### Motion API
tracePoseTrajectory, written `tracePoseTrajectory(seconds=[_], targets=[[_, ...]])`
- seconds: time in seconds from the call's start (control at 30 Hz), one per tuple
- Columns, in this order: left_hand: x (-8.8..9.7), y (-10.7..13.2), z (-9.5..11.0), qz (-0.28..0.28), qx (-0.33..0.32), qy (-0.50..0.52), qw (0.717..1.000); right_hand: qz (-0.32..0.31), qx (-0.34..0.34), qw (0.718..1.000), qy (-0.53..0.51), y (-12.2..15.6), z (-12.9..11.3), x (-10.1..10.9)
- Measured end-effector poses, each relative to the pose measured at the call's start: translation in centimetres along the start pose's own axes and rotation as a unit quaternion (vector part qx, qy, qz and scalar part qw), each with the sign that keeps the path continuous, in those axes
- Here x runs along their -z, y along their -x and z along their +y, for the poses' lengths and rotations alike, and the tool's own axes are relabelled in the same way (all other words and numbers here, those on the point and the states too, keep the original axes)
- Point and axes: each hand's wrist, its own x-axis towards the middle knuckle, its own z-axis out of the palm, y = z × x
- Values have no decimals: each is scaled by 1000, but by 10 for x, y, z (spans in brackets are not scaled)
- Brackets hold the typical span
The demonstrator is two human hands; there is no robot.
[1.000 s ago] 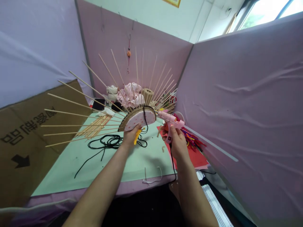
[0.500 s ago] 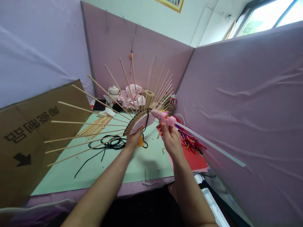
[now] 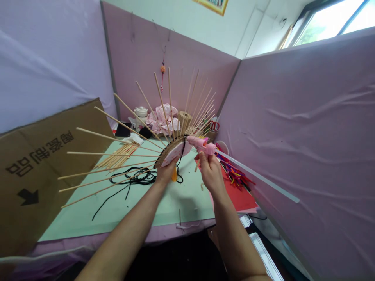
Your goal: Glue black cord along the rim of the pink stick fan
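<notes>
My left hand is closed on the lower edge of a round disc with a pink-and-white face and a brown rim. Thin wooden sticks fan out from that rim like rays. In my right hand is a pink hot glue gun, its nozzle up against the disc's upper right rim. A long whitish glue stick juts out of the gun's back end. Black cord runs along the rim and hangs down across the disc's face. My left fingertips are hidden behind the disc.
Loose black cord and a bundle of sticks lie on the pale green table cover. Colourful strips rest on red sheets at right. A printed cardboard panel stands left; scissors and a twine spool are behind.
The disc has turned slightly, its stick tips shifting a little to the right. The glue gun stays at the rim, while the far end of its glue stick has moved slightly up and left.
</notes>
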Motion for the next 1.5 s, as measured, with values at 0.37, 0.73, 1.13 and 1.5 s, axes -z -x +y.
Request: tracePoseTrajectory(seconds=[0.37,0.73,1.13,1.5], targets=[[0,0,0,-6,3,18,1000,3,10,1000,11,0,1,0],[-1,2,5,-7,-5,-4,1000,2,6,1000,14,1,1,0],[0,1,-2,-10,-7,-41,999,-8,13,1000,7,6,0,-1],[0,1,-2,-17,2,-42,999,-8,13,1000,12,6,-1,-1]])
